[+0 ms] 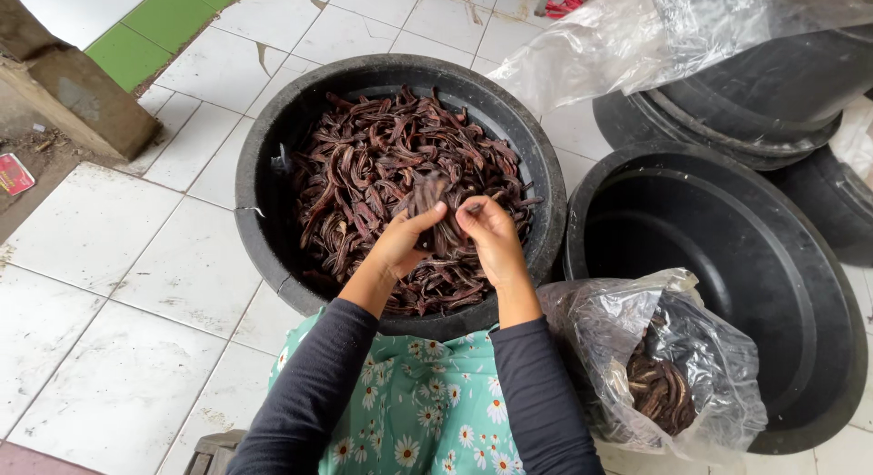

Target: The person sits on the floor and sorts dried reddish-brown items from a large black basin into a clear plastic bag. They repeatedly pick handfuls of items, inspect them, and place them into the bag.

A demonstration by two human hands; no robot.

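A black round tub [264,230] in front of me holds a heap of dark brown dried pods [364,166]. Both my hands hover over the near side of the heap. My left hand [405,239] grips a small bunch of pods [427,198] that stick up above its fingers. My right hand [491,234] pinches a pod [471,208] from that same bunch, thumb and fingers closed on it. Dark sleeves cover both forearms, and a green flowered cloth lies over my lap.
An empty black tub [818,348] stands to the right, with a clear plastic bag [591,330] holding some pods leaning on its near rim. More stacked black tubs [773,111] and a crumpled plastic sheet [637,39] are at the back right. White floor tiles surround everything.
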